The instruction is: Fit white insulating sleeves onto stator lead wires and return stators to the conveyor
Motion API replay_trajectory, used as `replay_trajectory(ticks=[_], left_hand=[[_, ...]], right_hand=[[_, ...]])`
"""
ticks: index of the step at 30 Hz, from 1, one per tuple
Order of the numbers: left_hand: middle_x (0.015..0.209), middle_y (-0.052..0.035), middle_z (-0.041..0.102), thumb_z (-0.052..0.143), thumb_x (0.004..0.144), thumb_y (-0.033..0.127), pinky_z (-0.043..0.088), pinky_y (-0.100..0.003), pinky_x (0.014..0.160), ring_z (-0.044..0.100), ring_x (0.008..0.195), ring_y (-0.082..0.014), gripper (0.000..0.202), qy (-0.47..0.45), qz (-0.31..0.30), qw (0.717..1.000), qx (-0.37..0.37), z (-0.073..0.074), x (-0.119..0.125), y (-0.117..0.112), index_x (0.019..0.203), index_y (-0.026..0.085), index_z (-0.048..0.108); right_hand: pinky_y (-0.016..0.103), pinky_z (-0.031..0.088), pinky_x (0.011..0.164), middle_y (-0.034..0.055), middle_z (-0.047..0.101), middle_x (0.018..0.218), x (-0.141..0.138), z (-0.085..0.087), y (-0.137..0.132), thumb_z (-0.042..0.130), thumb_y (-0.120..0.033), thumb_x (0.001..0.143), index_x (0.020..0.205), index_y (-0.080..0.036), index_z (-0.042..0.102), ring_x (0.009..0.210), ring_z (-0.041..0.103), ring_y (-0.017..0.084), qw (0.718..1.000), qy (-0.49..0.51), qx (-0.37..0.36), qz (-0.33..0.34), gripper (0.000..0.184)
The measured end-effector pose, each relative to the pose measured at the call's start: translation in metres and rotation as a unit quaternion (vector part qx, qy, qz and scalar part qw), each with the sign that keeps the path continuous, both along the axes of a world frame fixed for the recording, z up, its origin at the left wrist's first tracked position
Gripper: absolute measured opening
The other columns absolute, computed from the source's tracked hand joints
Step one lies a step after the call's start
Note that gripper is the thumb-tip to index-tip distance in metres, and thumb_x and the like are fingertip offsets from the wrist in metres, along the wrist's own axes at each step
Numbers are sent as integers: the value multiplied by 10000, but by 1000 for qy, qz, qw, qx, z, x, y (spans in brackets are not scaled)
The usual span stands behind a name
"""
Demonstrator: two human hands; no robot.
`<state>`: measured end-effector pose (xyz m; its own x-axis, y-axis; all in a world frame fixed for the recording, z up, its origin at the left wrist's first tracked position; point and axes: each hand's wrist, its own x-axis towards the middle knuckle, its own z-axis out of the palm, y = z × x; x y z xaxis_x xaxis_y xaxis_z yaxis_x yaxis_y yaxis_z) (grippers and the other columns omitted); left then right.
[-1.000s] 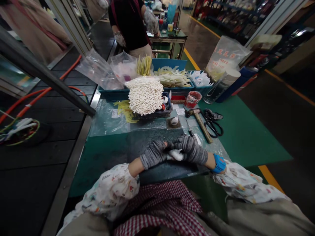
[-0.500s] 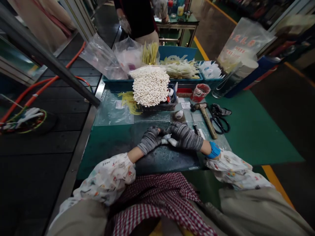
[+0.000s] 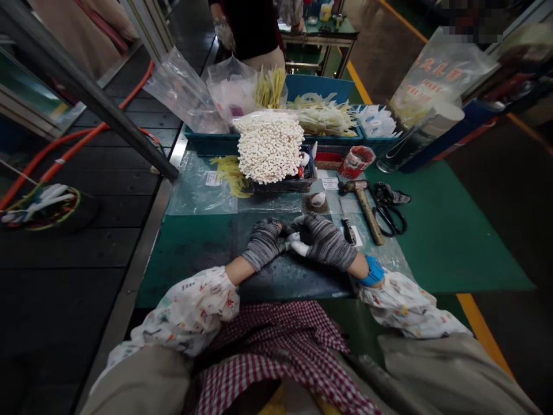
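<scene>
Over a dark mat on the green bench, my two hands meet, both in grey striped knit gloves. My left hand has its fingers bent inward, with whitish tips touching those of the other hand. Curled toward it, my right hand shows a white-covered thumb. Something small and whitish shows where the fingertips come together; whether it is a held piece or covered fingertips I cannot make out. Just beyond lies a white lump on a brownish pad. A thin tool with a black handle lies right of my right hand.
A hammer and black-handled scissors lie to the right. Behind stand a bundle of white sticks, teal bins of pale strips, a red cup and a clear bottle. A metal pole slants at left; a person stands beyond.
The view has shifted slightly, so the bench things sit a little further right. My right hand's fingers have opened out slightly from the left's, showing a dark gap between them.
</scene>
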<state>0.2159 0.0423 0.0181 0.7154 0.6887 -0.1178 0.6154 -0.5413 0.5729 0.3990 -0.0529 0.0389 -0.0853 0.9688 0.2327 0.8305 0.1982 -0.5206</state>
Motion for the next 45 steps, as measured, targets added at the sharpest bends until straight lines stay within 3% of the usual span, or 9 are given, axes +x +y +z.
replay_trajectory(ticks=[4, 11, 15, 18, 22, 27, 32, 39, 45], left_hand=[[1000, -79, 769, 843, 807, 391, 559, -390, 941, 699, 982, -284, 240, 2, -14, 1000, -4, 4, 0, -1, 962, 219, 777], [1024, -120, 772, 883, 778, 458, 574, -436, 931, 711, 965, -326, 343, 17, -5, 1000, 4, 10, 3, -1, 970, 190, 787], [1006, -110, 776, 835, 793, 301, 573, -438, 950, 709, 963, -317, 190, 23, 3, 1000, 11, 8, 3, -1, 940, 195, 780], [999, -105, 778, 839, 775, 282, 576, -433, 947, 711, 953, -312, 181, 25, 2, 1000, 12, 6, 3, -1, 924, 197, 780], [1053, -118, 780, 877, 779, 408, 577, -416, 956, 717, 981, -312, 300, 26, -12, 1000, 4, 7, 2, -1, 968, 193, 786], [1066, -153, 767, 864, 797, 518, 564, -445, 970, 708, 1018, -346, 409, 37, -20, 999, 4, 8, 2, -1, 996, 172, 777], [990, -146, 764, 876, 759, 539, 575, -440, 871, 707, 918, -338, 415, 39, -12, 999, 30, 6, 2, -3, 935, 180, 766], [982, -73, 792, 878, 752, 412, 579, -374, 873, 723, 905, -276, 272, 24, -16, 999, 41, 1, 3, 0, 924, 225, 781], [1001, -110, 779, 895, 730, 498, 573, -397, 894, 720, 933, -308, 393, 37, -4, 999, 27, 4, 3, 1, 929, 181, 776]], right_hand=[[372, 481, 722, 96, 700, 861, -1, 1, 3, 674, -498, 935, 894, -170, 703, 759, 615, 224, 999, -43, -15, -13, 332], [341, 515, 755, 69, 752, 893, 1, 10, 0, 634, -351, 965, 1024, -189, 730, 799, 669, 202, 998, 47, -30, 6, 197], [365, 522, 769, 89, 748, 973, 0, 10, -1, 796, -497, 846, 1116, -178, 695, 834, 678, 233, 999, 25, -39, -29, 430], [334, 464, 686, 47, 691, 821, -3, 6, -1, 808, -599, 839, 917, -197, 675, 718, 611, 198, 996, -9, -59, -64, 430], [312, 419, 661, 29, 658, 748, -5, 5, -2, 718, -505, 952, 811, -202, 659, 684, 574, 173, 997, -14, -59, -49, 340], [340, 506, 758, 77, 750, 912, 1, 9, 0, 688, -355, 958, 1051, -180, 755, 814, 664, 209, 998, 10, -64, 20, 209], [378, 569, 814, 99, 749, 989, 0, 11, 2, 629, -251, 929, 1086, -188, 753, 884, 687, 227, 998, 22, -12, 64, 210], [318, 470, 641, 42, 664, 783, -3, 4, 4, 763, -443, 873, 826, -213, 639, 673, 576, 180, 999, -35, -10, -38, 266], [338, 511, 703, 72, 728, 801, -8, 13, 0, 664, -294, 916, 911, -205, 722, 724, 635, 205, 999, 14, -48, -16, 106]])
